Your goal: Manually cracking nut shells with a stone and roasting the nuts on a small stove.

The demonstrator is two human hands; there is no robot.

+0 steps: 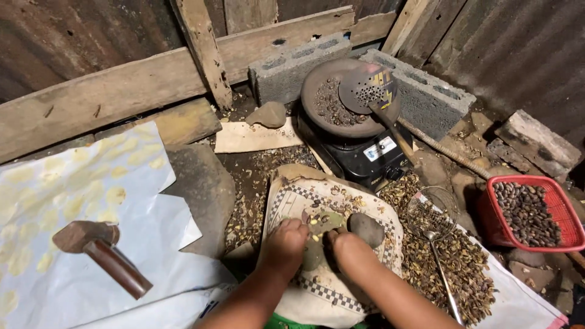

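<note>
- a hammer (100, 253) lies on a white sheet (73, 201) at the left, well apart from the hands.
- the left hand (286, 244) rests curled, fingers down, on a flat stone (320, 228) in the middle of a checked sack (341, 292); whether it grips anything cannot be told.
- the right hand (341, 244) is closed on the same stone, just beside a round stone (365, 228).
- nut bits (323, 213) sit on the flat stone's far edge.
- beyond the sack, a stove (372, 155) carries a pan (341, 100) of nuts.
- a wire skimmer (432, 216) lies on shells (463, 262) right of the sack.
- a red basket (563, 213) of nuts stands at the right edge.
</note>
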